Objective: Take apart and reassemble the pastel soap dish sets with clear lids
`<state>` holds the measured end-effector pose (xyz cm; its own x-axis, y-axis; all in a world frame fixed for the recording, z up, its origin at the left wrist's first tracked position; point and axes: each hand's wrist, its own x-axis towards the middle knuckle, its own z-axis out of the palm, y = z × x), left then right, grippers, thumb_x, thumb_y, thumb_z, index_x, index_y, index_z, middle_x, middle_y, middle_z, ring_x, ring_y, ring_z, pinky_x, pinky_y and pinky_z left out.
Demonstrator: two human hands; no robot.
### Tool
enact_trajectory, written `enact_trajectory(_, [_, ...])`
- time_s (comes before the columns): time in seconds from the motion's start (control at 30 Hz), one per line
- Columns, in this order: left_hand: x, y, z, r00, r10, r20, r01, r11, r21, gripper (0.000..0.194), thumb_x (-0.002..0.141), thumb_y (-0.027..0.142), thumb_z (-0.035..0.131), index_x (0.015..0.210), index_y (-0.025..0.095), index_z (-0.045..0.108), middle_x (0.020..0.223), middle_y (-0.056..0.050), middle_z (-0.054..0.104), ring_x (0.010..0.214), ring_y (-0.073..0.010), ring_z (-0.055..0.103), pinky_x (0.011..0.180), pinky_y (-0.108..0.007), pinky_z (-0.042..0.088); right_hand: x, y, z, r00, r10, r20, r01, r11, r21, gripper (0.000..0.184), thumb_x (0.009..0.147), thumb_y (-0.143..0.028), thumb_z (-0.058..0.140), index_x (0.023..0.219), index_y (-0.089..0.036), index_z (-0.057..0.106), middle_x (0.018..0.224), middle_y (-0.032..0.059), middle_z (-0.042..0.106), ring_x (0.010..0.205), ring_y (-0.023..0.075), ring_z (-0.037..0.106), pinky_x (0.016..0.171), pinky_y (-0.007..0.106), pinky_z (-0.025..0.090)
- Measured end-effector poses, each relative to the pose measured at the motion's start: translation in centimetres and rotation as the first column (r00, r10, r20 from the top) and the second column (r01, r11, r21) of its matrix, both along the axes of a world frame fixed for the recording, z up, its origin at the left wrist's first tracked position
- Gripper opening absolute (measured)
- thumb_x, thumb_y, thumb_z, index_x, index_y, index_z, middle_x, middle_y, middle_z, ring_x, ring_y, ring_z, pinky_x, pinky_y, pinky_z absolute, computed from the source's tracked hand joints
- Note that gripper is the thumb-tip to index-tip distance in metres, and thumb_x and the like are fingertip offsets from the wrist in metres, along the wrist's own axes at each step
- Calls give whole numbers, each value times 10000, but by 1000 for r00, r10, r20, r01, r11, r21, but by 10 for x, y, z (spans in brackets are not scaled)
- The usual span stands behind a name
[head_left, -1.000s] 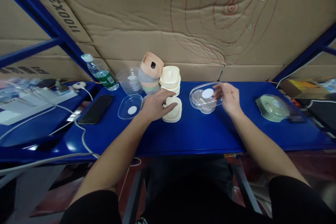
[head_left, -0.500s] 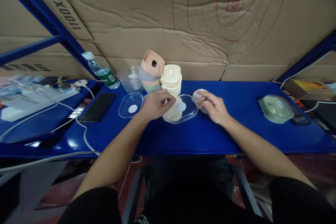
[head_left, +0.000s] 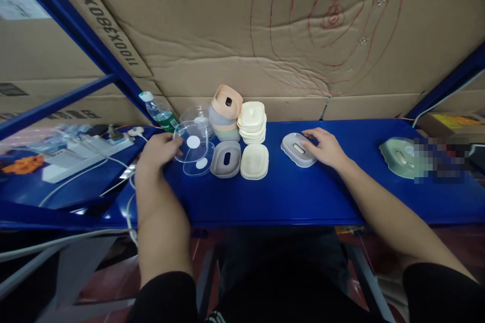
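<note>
Lid point(head_left: 193, 142): clear, tilted, to the right of left hand point(head_left: 157, 150)
Left fingers: grasping its left edge
Right hand point(head_left: 326, 150): fingers beside grey cover's point(head_left: 292, 147) right edge; cannot tell if gripping
Grey cover: on table point(head_left: 322, 197)

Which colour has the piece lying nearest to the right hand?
Grey, seen best in the head view.

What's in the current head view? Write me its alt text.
Left hand holds a clear plastic dish over a blue table while the right hand touches a gray lid. Between them lie a gray slotted piece and a cream dish.
</note>
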<state>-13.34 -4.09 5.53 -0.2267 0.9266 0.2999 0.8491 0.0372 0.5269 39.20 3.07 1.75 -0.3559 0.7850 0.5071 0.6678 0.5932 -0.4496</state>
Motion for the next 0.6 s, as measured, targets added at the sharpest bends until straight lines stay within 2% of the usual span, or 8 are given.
enact_trajectory(0.1, [10,-15,0,983,125,133,-125,992,-12,284,969,418,633,836,175,697,586,30,664,581,-164,599,613,-325,502,0,2,-4,998,20,57,-19,1000,-9,480,970,-594,617,1246,-226,752,1237,133,772,1176,363,702,1052,572,546])
enact_trajectory(0.2, [14,-20,1,984,88,153,-76,994,-80,359,932,492,680,769,173,697,571,15,673,506,-141,556,579,-313,504,0,4,-8,995,38,90,-35,999,-28,507,976,-608,609,1269,-216,741,1270,144,756,1209,370,687,1082,585,527])
enact_trajectory(0.27, [14,-17,3,986,61,158,-28,979,-201,475,877,617,708,720,169,688,579,-22,696,461,-141,542,547,-318,511,1,5,-10,993,48,104,-43,998,-47,521,975,-624,611,1286,-225,734,1286,143,746,1234,372,675,1090,588,525])
enact_trajectory(0.33, [12,-11,7,986,70,149,-10,928,-371,562,770,729,750,675,179,682,603,-59,721,464,-167,581,544,-331,531,1,5,-12,991,61,118,-52,996,-76,539,974,-643,612,1309,-236,724,1304,141,732,1254,371,665,1102,592,523])
enact_trajectory(0.43, [10,0,12,993,100,68,-49,843,-535,581,670,770,782,594,207,662,635,-82,741,566,-229,682,613,-341,555,1,4,-13,984,94,149,-76,990,-123,585,962,-667,625,1355,-241,705,1372,148,689,1315,375,638,1152,600,494])
enact_trajectory(0.53, [7,8,12,991,106,-77,-131,829,-544,557,703,757,741,565,223,668,667,-94,748,688,-274,729,678,-350,532,1,2,-12,972,114,205,-81,984,-160,684,897,-702,695,1414,-256,678,1469,162,623,1384,407,596,1181,623,475])
enact_trajectory(0.6, [2,11,7,980,128,-154,-189,842,-505,557,729,765,702,584,227,689,671,-104,741,705,-293,719,688,-371,515,1,-1,-11,958,115,261,-69,982,-177,814,814,-741,766,1463,-265,646,1545,175,565,1409,450,572,1172,658,478])
